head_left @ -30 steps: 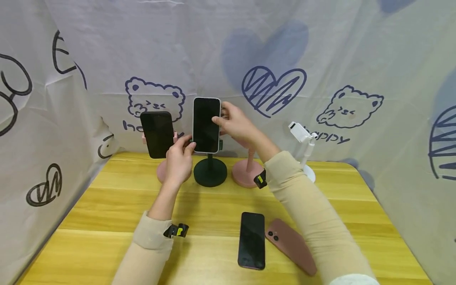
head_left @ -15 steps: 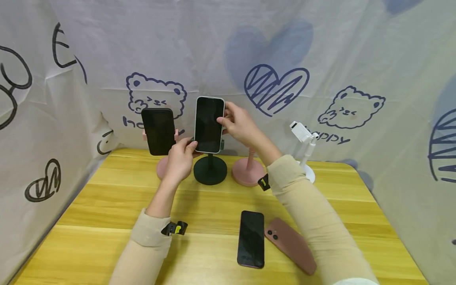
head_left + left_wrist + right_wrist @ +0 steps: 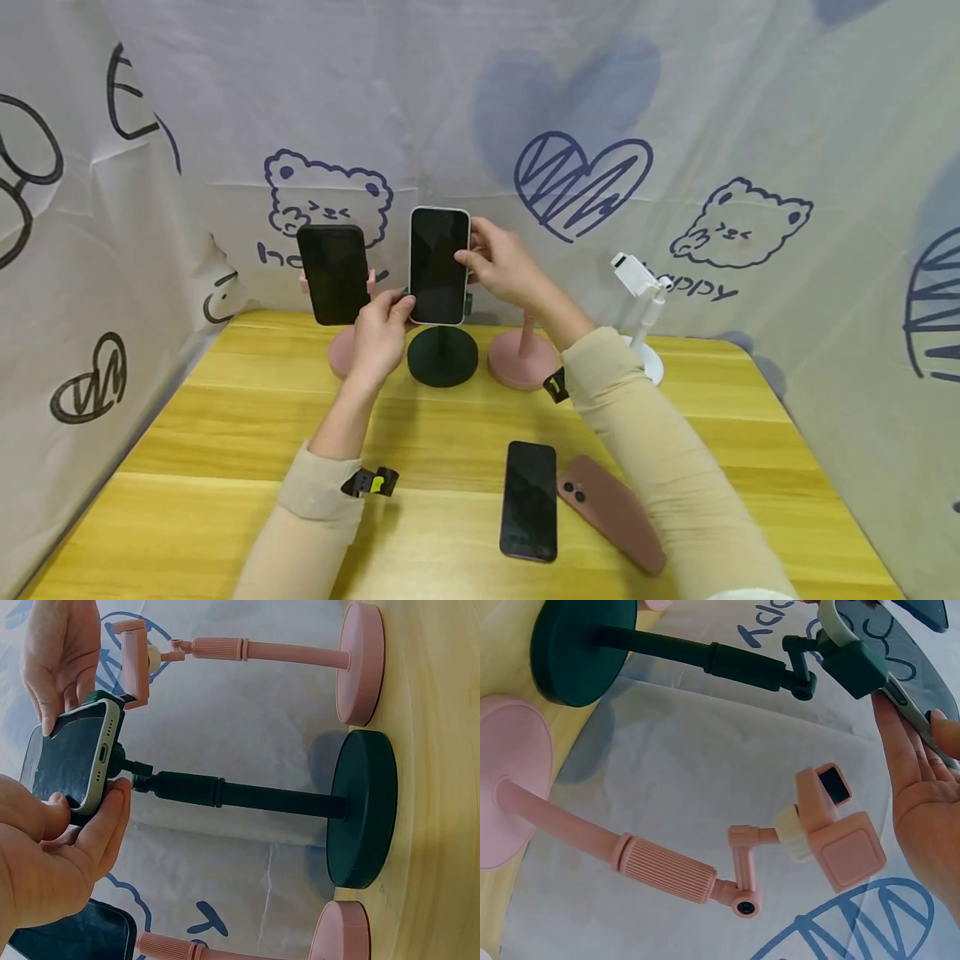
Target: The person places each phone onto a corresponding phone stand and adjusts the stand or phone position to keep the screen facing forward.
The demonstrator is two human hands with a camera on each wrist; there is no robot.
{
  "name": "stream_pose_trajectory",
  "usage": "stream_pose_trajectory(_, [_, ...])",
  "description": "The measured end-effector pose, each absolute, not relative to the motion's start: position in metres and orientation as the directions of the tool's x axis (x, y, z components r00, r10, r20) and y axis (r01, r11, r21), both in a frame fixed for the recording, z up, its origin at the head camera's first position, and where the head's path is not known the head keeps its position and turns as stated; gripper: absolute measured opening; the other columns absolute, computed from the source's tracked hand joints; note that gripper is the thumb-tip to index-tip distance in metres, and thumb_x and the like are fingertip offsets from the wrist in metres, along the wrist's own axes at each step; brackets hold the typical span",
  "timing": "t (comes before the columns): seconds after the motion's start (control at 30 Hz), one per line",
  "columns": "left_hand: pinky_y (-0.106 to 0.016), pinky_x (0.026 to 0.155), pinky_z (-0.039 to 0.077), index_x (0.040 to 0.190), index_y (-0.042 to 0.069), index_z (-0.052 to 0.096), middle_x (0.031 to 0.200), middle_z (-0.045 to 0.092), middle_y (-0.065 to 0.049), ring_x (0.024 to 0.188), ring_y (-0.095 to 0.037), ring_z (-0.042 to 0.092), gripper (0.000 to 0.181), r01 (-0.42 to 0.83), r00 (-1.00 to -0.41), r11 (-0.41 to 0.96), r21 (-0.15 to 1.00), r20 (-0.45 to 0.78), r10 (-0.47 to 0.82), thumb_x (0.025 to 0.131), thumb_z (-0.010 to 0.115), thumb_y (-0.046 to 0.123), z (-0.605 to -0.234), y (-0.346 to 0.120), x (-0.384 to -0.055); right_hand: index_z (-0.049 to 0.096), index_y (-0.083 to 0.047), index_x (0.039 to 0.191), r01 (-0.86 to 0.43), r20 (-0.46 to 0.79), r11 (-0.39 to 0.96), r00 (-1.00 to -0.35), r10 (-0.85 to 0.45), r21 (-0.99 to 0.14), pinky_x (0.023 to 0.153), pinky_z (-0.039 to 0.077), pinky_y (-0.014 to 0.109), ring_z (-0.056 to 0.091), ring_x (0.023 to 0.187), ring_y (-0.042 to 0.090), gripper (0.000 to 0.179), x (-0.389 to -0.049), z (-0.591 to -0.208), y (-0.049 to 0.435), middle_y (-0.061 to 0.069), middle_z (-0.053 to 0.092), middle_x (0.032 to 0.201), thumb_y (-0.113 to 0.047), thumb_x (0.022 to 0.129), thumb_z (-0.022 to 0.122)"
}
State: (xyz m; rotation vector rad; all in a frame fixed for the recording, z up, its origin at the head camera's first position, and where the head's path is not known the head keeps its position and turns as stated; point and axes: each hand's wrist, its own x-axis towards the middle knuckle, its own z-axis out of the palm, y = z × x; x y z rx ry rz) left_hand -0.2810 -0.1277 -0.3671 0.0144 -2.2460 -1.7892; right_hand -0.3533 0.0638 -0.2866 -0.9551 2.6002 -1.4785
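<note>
A white-edged smartphone [image 3: 438, 267] stands upright, screen forward, in the clamp of the dark green phone stand [image 3: 262, 799]. My left hand [image 3: 381, 333] holds its lower left corner and the clamp there, thumb on the front and fingers behind. On the right edge, my right hand [image 3: 502, 260] pinches the smartphone between thumb on the screen side and fingers at the back. In the right wrist view the green clamp [image 3: 855, 667] sits against the phone's side, close to the right fingertips.
A black phone [image 3: 332, 275] sits in a pink stand at left. Another pink stand [image 3: 667, 866] with its clamp unoccupied is right of the green one, then a white stand [image 3: 641, 287]. A dark phone [image 3: 528, 500] and a pink phone [image 3: 611, 515] lie on the wooden table [image 3: 442, 533].
The smartphone and both hands have shifted slightly right in the head view, partly with the camera's own movement. Both hands keep their hold.
</note>
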Motion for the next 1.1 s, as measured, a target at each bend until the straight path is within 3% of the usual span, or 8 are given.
stream_pose_trajectory(0.13, [-0.035,0.091,0.058,0.138,-0.008,0.06,0.116,0.066,-0.024,0.097,-0.031,0.065,0.037,0.16,-0.954,0.299,0.941,0.225,-0.197,0.111,0.051,0.015,-0.368,-0.127,-0.282,0.049,0.002,0.144,-0.507,0.276,0.388,-0.812,-0.514,-0.769,0.08,0.064,0.034,0.074,0.104,0.033,0.041,-0.352,-0.291,0.065,0.022,0.071,0.123,-0.005,0.105,0.06])
stream_pose_trajectory(0.23, [-0.031,0.077,0.049,0.135,-0.007,0.062,0.103,0.063,-0.021,0.086,-0.027,0.056,0.036,0.166,-0.948,0.327,0.93,0.241,-0.206,0.111,0.052,0.016,-0.368,-0.127,-0.282,0.051,0.004,0.141,-0.526,0.293,0.393,-0.805,-0.515,-0.754,0.082,0.063,0.034,0.074,0.101,0.032,0.039,-0.351,-0.295,0.065,0.022,0.072,0.12,-0.005,0.104,0.061])
stream_pose_trajectory(0.33, [-0.03,0.073,0.044,0.135,-0.006,0.062,0.1,0.061,-0.019,0.084,-0.026,0.053,0.036,0.165,-0.949,0.336,0.927,0.242,-0.202,0.111,0.052,0.017,-0.369,-0.128,-0.281,0.053,0.003,0.14,-0.549,0.311,0.423,-0.801,-0.511,-0.721,0.084,0.063,0.035,0.074,0.101,0.03,0.039,-0.35,-0.297,0.066,0.02,0.074,0.117,-0.006,0.104,0.063])
stream_pose_trajectory(0.6, [-0.032,0.076,0.045,0.137,-0.005,0.063,0.101,0.063,-0.021,0.087,-0.028,0.056,0.037,0.169,-0.943,0.357,0.919,0.256,-0.212,0.111,0.053,0.019,-0.371,-0.126,-0.284,0.054,-0.001,0.144,-0.584,0.319,0.499,-0.793,-0.518,-0.641,0.096,0.055,0.039,0.072,0.112,0.026,0.042,-0.346,-0.304,0.068,0.015,0.074,0.123,-0.013,0.104,0.064])
stream_pose_trajectory(0.83, [-0.032,0.072,0.044,0.137,-0.006,0.062,0.098,0.062,-0.02,0.082,-0.027,0.054,0.038,0.186,-0.942,0.374,0.909,0.273,-0.195,0.111,0.052,0.02,-0.369,-0.128,-0.282,0.053,-0.002,0.146,-0.542,0.303,0.499,-0.822,-0.482,-0.676,0.105,0.052,0.043,0.069,0.12,0.026,0.043,-0.344,-0.303,0.063,0.014,0.072,0.127,-0.013,0.105,0.063])
stream_pose_trajectory(0.97, [-0.036,0.075,0.048,0.139,-0.004,0.061,0.108,0.066,-0.022,0.085,-0.03,0.057,0.039,0.192,-0.941,0.402,0.895,0.284,-0.182,0.111,0.052,0.021,-0.37,-0.129,-0.283,0.052,-0.001,0.148,-0.516,0.305,0.496,-0.842,-0.446,-0.699,0.104,0.053,0.042,0.069,0.119,0.028,0.046,-0.342,-0.304,0.061,0.016,0.072,0.128,-0.012,0.105,0.064])
stream_pose_trajectory(1.1, [-0.045,0.087,0.055,0.138,-0.005,0.061,0.123,0.068,-0.025,0.094,-0.033,0.063,0.039,0.215,-0.93,0.441,0.872,0.32,-0.18,0.11,0.053,0.02,-0.372,-0.129,-0.284,0.048,0.0,0.151,-0.502,0.325,0.508,-0.857,-0.4,-0.7,0.101,0.056,0.039,0.07,0.117,0.028,0.052,-0.339,-0.307,0.059,0.016,0.07,0.133,-0.014,0.105,0.065])
